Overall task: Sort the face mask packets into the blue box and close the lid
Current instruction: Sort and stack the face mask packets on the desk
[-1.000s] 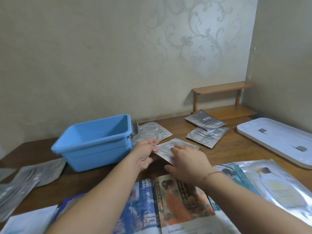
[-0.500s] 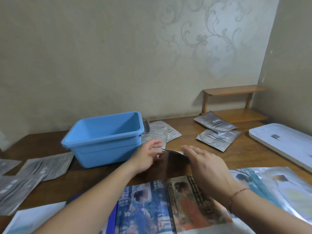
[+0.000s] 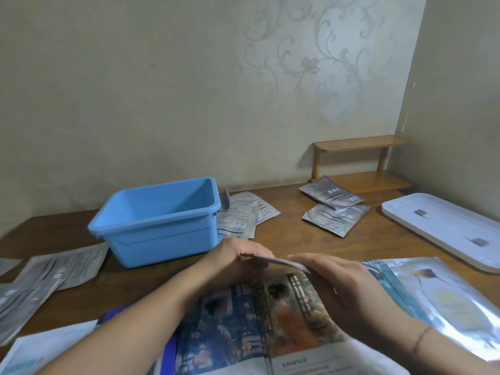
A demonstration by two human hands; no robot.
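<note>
- The left hand (image 3: 238, 255) and the right hand (image 3: 332, 282) share one face mask packet (image 3: 273, 260), seen edge-on and lifted just above the bench (image 3: 297, 239); the fingers of each are closed on an end of it
- The blue box (image 3: 159, 220) stands open and looks empty, just beyond the left hand; its white lid (image 3: 443, 228) lies flat at the far right of the bench, well apart from it
- A fan of pale packets (image 3: 243, 215) touches the box's right side; two dark grey packets (image 3: 332, 207) overlap in front of a small wooden shelf (image 3: 359, 158)
- More grey packets (image 3: 40, 277) lie left of the box; picture-printed packets (image 3: 270, 315) sit under the forearms (a silvery one (image 3: 433, 296) lies to their right)
</note>
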